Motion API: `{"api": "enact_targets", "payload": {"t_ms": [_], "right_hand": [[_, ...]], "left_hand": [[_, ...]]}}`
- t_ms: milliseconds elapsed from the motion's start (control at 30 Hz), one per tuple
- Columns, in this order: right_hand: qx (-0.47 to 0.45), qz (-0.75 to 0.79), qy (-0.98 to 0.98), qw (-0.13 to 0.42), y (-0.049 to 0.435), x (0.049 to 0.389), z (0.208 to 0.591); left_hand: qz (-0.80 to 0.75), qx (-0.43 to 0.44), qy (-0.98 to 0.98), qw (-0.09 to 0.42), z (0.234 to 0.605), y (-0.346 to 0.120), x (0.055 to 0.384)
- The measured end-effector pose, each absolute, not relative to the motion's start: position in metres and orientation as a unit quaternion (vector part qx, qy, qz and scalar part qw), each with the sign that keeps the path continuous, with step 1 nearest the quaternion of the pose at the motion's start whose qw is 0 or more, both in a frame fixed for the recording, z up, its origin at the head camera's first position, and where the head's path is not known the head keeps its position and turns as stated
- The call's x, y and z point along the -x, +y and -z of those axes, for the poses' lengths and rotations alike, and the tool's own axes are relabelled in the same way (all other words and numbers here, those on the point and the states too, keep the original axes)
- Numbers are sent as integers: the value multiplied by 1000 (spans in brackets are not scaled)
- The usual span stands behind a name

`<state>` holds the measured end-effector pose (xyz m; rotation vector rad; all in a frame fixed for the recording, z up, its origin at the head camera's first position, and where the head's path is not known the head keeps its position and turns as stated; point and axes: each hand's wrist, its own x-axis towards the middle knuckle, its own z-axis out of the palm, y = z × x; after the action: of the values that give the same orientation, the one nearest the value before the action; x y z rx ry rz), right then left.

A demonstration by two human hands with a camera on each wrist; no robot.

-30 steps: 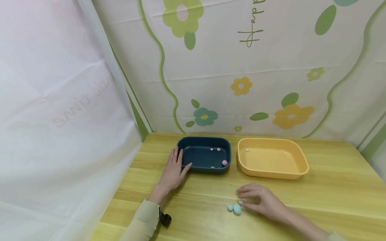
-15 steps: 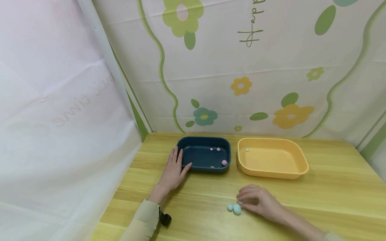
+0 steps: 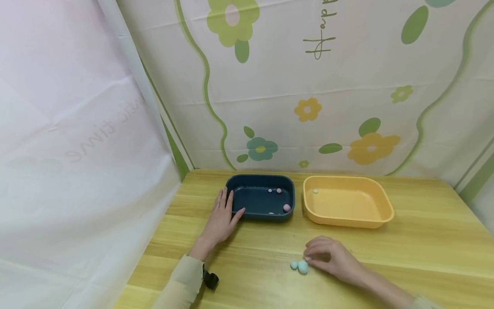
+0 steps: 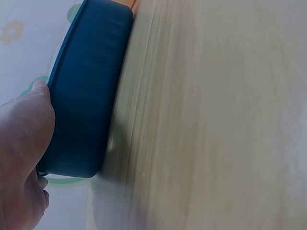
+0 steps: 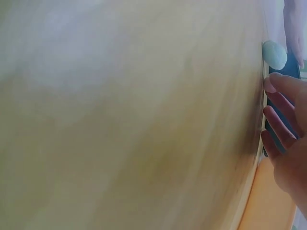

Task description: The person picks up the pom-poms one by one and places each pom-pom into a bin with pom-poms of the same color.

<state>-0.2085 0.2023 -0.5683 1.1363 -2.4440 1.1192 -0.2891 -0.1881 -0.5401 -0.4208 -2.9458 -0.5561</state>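
Observation:
My left hand (image 3: pixel 219 219) rests on the left end of a dark blue tray (image 3: pixel 262 217), fingers straight along its side and thumb at the front rim. The left wrist view shows that thumb (image 4: pixel 41 91) against the tray's upper edge. My right hand (image 3: pixel 335 259), low over the table, pinches a small pink ball (image 5: pixel 269 85) between thumb and index finger; the fingertips partly cover it. Right beside these fingertips lie a larger pale green egg-shaped piece (image 3: pixel 302 267) and a smaller green ball (image 3: pixel 294 265).
To the right of the blue tray stands a yellow tray (image 3: pixel 349 223) with one small green ball (image 3: pixel 315 191). Several pink balls, one larger (image 3: pixel 287 208), lie in the blue tray. A printed curtain (image 3: pixel 278 86) hangs behind the wooden table (image 3: pixel 424 240).
My right thumb and fingers have drawn together on the small pink ball, which showed more openly at the thumb tip before. My left hand stays in place on the blue tray.

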Motion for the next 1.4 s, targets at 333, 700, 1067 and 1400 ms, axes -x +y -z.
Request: {"api": "enact_targets", "payload": {"t_ms": [333,700,1067,1400], "right_hand": [[-384,-398,-824,120,202,206,571],[-355,-396,-840,105,199,204,568],[-339,-410,-836,134,200,199,568],[-336,-396,-838,170,205,208,551]], "left_hand": [[186,139,-971,53,539,-188,289],[191,139,-970,52,538,-189,289],[187,142,-970,57,537,-189,287],[185,142,-971,58,538,-188,288]]}}
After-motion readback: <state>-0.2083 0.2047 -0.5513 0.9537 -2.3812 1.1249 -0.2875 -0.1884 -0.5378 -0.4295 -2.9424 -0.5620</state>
